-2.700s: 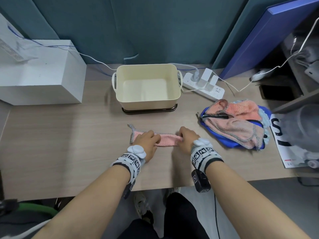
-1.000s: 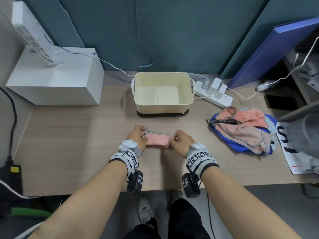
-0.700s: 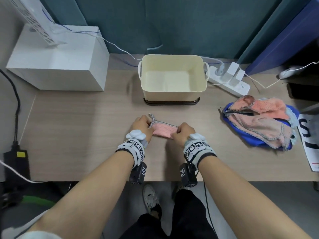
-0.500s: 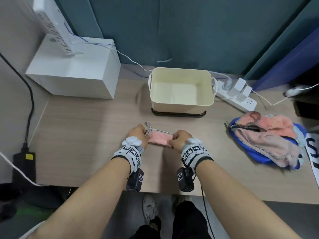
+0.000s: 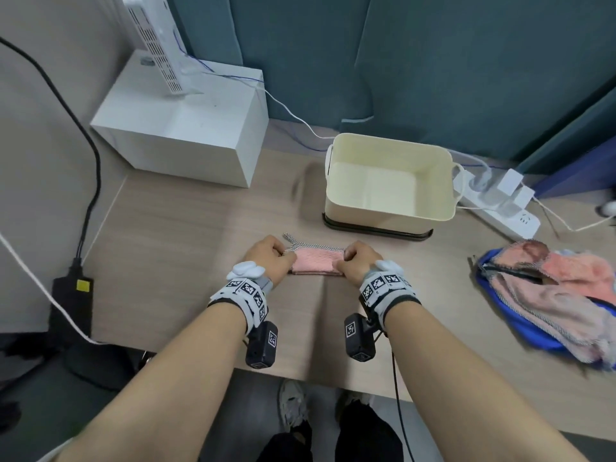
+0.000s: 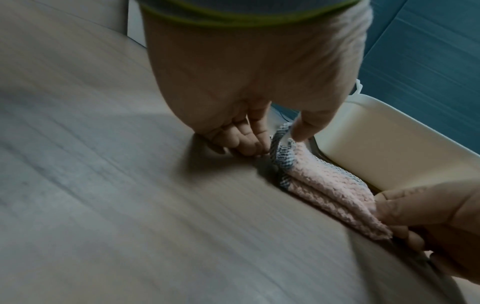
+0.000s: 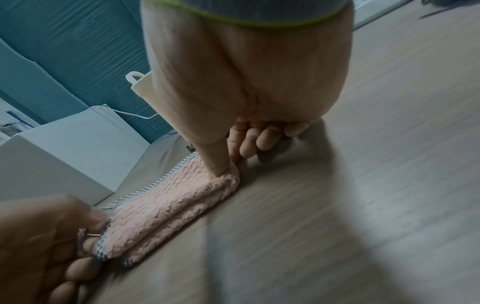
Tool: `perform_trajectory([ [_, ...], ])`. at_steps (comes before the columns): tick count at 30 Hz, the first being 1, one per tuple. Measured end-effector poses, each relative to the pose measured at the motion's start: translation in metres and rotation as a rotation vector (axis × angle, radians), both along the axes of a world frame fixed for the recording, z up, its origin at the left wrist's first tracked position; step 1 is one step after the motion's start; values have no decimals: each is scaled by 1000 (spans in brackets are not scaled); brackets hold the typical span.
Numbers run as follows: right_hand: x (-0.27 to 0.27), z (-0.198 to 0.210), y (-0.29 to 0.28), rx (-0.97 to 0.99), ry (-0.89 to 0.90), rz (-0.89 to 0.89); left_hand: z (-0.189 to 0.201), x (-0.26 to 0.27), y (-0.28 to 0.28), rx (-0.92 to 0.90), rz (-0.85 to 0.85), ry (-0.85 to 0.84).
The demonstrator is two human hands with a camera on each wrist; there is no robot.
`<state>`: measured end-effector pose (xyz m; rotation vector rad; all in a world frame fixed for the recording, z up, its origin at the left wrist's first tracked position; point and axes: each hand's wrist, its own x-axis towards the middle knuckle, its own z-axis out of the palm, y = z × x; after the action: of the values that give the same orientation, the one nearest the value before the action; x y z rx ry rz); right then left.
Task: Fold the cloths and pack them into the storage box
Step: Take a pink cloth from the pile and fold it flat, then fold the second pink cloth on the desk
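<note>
A pink cloth (image 5: 315, 261) with a checked grey border lies folded into a short thick strip on the wooden desk, just in front of the cream storage box (image 5: 390, 181), which has nothing in it. My left hand (image 5: 271, 256) pinches the cloth's left end (image 6: 281, 144) between thumb and curled fingers. My right hand (image 5: 358, 258) pinches the right end (image 7: 228, 176), thumb on top. In both wrist views the cloth (image 7: 166, 207) shows two stacked layers. A heap of unfolded pink and blue cloths (image 5: 553, 291) lies at the right.
A white box (image 5: 186, 128) with a white perforated device on it stands at the back left. A power strip (image 5: 496, 201) with plugs and cables lies right of the storage box. A black adapter and cables sit beyond the desk's left edge.
The cloth has been folded from a long strip into a shorter, thicker one, and my hands have come closer together. The head view has shifted left and tilted.
</note>
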<state>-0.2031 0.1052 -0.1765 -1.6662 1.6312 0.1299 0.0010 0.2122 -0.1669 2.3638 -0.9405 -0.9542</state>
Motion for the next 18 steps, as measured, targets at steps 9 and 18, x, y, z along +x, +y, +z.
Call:
perform_trajectory([
  [9,-9,23,6,95,-79,-27,25,-12,-1,-39,-67,-239],
  [18,-123,74,-2,-71,-101,-157,72,-110,-40,-45,-436,-137],
])
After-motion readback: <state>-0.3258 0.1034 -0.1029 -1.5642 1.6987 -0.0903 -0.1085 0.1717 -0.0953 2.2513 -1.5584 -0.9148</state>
